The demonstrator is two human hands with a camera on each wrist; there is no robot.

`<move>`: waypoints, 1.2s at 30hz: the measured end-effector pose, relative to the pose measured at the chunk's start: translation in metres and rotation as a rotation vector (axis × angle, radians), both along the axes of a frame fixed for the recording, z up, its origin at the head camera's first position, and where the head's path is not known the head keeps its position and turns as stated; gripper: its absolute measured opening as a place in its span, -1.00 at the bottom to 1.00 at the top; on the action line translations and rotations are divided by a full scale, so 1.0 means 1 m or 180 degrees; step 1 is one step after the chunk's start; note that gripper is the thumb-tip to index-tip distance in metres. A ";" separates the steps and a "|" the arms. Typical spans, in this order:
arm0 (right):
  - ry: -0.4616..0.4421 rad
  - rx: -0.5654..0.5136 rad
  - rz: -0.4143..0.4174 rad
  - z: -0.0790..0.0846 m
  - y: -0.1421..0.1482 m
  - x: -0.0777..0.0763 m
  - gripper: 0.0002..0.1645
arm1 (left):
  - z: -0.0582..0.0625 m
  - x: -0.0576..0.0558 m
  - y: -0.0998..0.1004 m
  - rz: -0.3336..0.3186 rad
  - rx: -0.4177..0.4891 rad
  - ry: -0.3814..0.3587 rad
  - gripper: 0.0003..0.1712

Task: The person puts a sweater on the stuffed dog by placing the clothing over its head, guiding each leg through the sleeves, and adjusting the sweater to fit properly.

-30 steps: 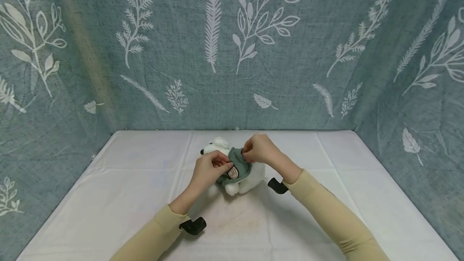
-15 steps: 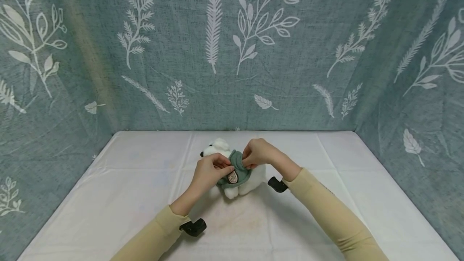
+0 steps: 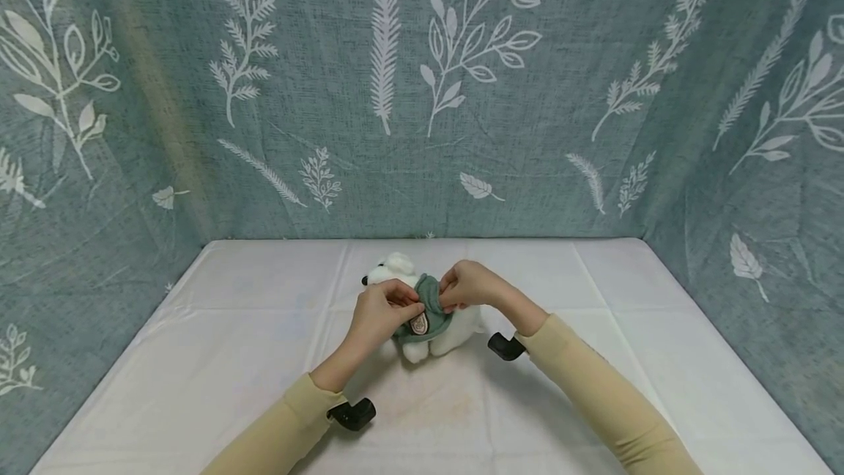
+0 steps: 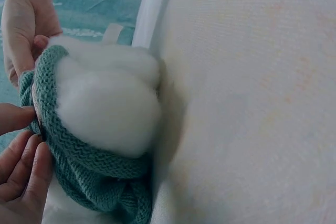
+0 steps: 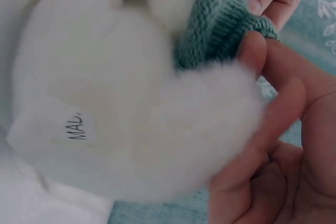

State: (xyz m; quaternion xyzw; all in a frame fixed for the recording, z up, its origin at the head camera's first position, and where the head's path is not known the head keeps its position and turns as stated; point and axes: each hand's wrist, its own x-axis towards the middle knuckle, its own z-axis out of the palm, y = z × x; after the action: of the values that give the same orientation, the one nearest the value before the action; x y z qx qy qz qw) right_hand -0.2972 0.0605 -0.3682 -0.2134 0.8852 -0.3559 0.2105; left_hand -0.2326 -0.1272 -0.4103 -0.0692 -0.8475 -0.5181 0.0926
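Note:
A white plush animal (image 3: 451, 341) with a black nose lies in the middle of the table, its head to the left. Round its body is a green knitted sweater (image 3: 431, 299) bearing a small shield-shaped badge (image 3: 419, 324). My left hand (image 3: 377, 314) pinches the knit between thumb and fingers just above the badge. At the sweater's bunched back edge, my right hand (image 3: 476, 286) grips the cloth with thumb and fingertips. The right wrist view shows the plush rump bulging below the sweater edge (image 5: 215, 22), against the right hand's fingers. My left hand covers part of the toy's chest.
A white cloth (image 3: 264, 358) with faint folds covers the table. Green curtains (image 3: 316, 94) printed with white leaves enclose the back and both sides. A white label (image 5: 76, 127) with printed letters hangs from the plush near its rear.
My right hand has come down and slightly nearer with the sweater edge in its fingers, and the badge has tilted and shifted a little left. My left hand has barely moved.

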 end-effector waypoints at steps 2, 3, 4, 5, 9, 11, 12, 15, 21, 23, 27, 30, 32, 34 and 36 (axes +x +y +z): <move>0.0014 -0.0013 0.0044 -0.001 0.000 0.000 -0.88 | 0.001 0.000 0.000 0.0009 0.0014 -0.0024 -0.87; 0.0037 -0.0008 0.0058 -0.001 0.000 0.000 -0.90 | 0.001 0.000 0.000 0.0006 0.0016 -0.0025 -0.87; 0.0054 0.0008 0.0069 -0.002 -0.001 0.000 -0.93 | 0.001 0.000 0.000 -0.0003 0.0025 -0.0027 -0.88; 0.0062 0.0021 0.0068 -0.002 -0.001 0.000 -0.94 | 0.001 0.000 0.001 -0.0015 0.0027 -0.0014 -0.88; 0.0067 0.0061 -0.0087 -0.003 -0.004 0.001 -0.83 | 0.001 0.001 0.002 -0.0046 0.0044 0.0002 -0.89; 0.0060 0.0056 -0.0238 -0.004 -0.006 0.002 -0.80 | 0.001 0.001 0.002 -0.0049 0.0024 0.0038 -0.89; 0.0058 0.0043 -0.0323 -0.004 -0.006 0.002 -0.81 | 0.001 0.002 0.002 -0.0043 -0.0009 0.0042 -0.89; 0.0016 -0.0009 -0.0513 -0.005 -0.008 0.004 -0.84 | 0.000 0.003 0.003 -0.0036 -0.0134 0.0094 -0.90; -0.0091 -0.0032 -0.0677 -0.004 -0.010 0.005 -0.74 | 0.001 0.009 0.006 -0.0145 -0.0151 -0.0062 -0.83; -0.0111 -0.0021 -0.0715 -0.003 -0.010 0.006 -0.73 | 0.002 0.011 0.008 -0.0180 -0.0125 -0.0109 -0.80; -0.0172 -0.0047 -0.0774 -0.003 -0.011 0.006 -0.68 | 0.004 0.013 0.013 -0.0178 -0.0162 -0.0037 -0.84; -0.0203 -0.0090 -0.0796 -0.003 -0.010 0.005 -0.65 | 0.004 0.012 0.017 -0.0189 -0.0206 0.0047 -0.88; -0.0234 -0.0116 -0.0790 -0.004 -0.009 0.004 -0.63 | 0.003 0.011 0.018 -0.0207 -0.0217 0.0063 -0.87; -0.0269 -0.0145 -0.0802 -0.004 -0.008 0.004 -0.67 | 0.003 0.011 0.017 -0.0257 -0.0228 0.0066 -0.86; -0.0334 -0.0156 -0.0809 -0.003 -0.008 0.004 -0.67 | 0.002 0.012 0.015 -0.0321 -0.0238 0.0062 -0.87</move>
State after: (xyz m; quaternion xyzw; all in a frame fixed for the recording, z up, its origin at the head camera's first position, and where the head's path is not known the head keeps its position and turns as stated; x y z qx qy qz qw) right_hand -0.2935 0.0524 -0.3715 -0.0857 0.8839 -0.4118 0.2044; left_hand -0.2206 -0.1125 -0.4079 -0.1203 -0.8607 -0.4894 0.0720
